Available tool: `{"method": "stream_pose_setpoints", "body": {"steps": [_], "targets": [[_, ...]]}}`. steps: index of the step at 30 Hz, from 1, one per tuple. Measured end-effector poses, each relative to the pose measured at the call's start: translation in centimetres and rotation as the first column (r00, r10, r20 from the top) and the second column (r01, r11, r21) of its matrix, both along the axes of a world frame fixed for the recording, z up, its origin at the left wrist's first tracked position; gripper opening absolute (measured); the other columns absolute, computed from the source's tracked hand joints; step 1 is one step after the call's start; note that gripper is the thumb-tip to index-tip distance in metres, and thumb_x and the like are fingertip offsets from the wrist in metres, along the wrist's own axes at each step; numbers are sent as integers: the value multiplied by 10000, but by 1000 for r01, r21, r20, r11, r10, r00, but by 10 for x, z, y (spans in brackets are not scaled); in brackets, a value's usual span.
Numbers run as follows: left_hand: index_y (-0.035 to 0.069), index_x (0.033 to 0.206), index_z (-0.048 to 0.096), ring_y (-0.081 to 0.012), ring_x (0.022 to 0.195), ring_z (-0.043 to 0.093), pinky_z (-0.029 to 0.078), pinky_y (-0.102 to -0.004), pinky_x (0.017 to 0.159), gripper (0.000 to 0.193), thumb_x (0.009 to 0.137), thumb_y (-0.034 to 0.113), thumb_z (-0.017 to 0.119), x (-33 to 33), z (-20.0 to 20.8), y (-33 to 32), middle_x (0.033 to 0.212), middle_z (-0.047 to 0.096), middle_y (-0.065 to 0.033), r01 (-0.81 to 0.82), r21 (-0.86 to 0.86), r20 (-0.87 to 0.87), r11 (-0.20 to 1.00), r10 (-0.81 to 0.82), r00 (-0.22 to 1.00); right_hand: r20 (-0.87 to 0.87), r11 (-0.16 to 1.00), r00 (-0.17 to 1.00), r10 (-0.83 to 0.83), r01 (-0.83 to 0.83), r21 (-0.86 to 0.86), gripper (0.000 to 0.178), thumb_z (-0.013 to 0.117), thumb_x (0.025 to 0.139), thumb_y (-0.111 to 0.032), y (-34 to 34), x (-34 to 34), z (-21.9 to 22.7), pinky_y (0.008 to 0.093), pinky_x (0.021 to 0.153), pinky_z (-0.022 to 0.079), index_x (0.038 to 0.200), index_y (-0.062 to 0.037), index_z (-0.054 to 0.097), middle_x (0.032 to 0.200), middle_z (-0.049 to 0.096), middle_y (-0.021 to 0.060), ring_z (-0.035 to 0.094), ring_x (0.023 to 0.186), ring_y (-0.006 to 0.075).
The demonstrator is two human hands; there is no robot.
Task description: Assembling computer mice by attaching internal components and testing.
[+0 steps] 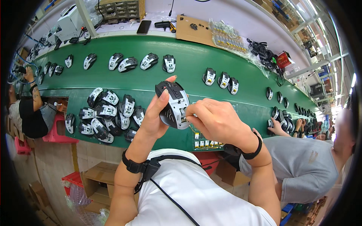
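Blk/wht mouse (174, 107) was up over the grn bench (190, 77), gripped in your L hand (152, 117). Your R hand (218, 118) had thumb + fingertips drawn together at its R side; couldn't tell if they pinched a small pc. Mouse pile (105, 110) lay to L, spaced mice (150, 61) beyond.

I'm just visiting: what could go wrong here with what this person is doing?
The computer mouse could slip, since the left hand holds it up above the green bench. The right hand is close against it, so a clumsy push might damage it. In the heap of mice at left, some rest on others, so they might slide or get scratched.
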State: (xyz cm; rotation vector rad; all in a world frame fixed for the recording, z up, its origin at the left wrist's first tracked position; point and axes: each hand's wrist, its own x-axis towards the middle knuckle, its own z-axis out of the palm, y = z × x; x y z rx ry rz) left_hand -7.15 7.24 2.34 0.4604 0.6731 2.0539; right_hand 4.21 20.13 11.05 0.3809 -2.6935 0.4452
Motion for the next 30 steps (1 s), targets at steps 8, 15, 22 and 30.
{"method": "stream_pose_setpoints", "body": {"steps": [8,15,22,30], "targets": [[79,1418,313,-218,1008,613,496,-347,886,628,938,443,492,2,-5,1,1112,597,-160,8,-55,-6,998,-8,1000,79,1000,997,22,-23,18,155,642,771,-104,3,3,-5,355,488,471,829,-51,508,708,567,59,593,643,232],[77,1398,346,-219,1005,616,497,-354,886,582,951,426,478,4,-10,4,1113,601,-158,34,-78,21,996,-33,999,135,996,988,75,-81,39,153,619,757,-101,6,4,-1,365,500,472,812,-51,486,699,568,70,597,642,253],[88,1377,383,-220,1003,617,499,-357,885,552,954,433,467,3,-15,2,1102,606,-155,21,-106,68,994,-14,998,136,1000,991,-15,16,-9,146,632,794,-120,6,6,2,366,511,478,832,-55,507,711,582,65,612,665,252],[80,1375,383,-212,990,619,503,-353,875,556,951,428,473,6,-17,2,1088,610,-149,15,-137,35,991,-11,999,110,1000,994,6,-9,23,150,632,780,-119,4,7,-16,368,481,473,816,-55,502,701,579,62,610,650,249]]}}
